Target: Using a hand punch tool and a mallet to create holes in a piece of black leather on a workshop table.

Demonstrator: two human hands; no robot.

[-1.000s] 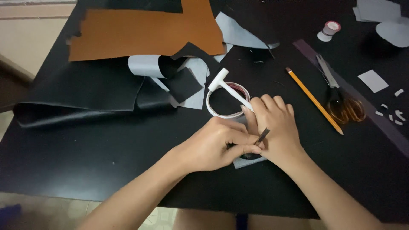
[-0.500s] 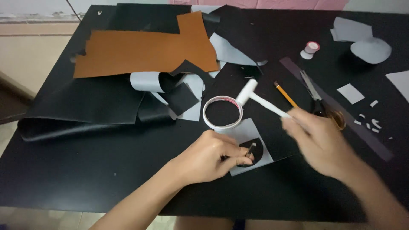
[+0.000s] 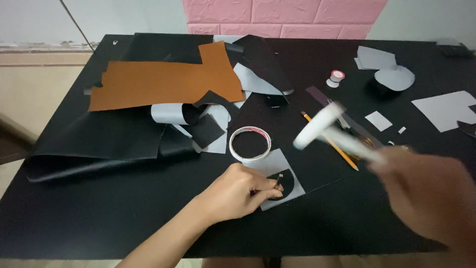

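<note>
Black table (image 3: 99,218) is pretty cluttered: a big brown sheet (image 3: 163,82) and black sheets (image 3: 99,144) on the left, with grey scraps (image 3: 448,109) off to the right. There's also a tape ring (image 3: 250,144), a pencil (image 3: 342,154) and a small spool (image 3: 336,78) lying on it.

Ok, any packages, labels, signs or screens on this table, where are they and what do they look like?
No packages, signs or screens show.
Tape roll: table centre, beside the left hand; white ring with red marking inside the core, too small to tell if it is a label.
Small spool: far side of the table; white with a red and white round top.
</note>
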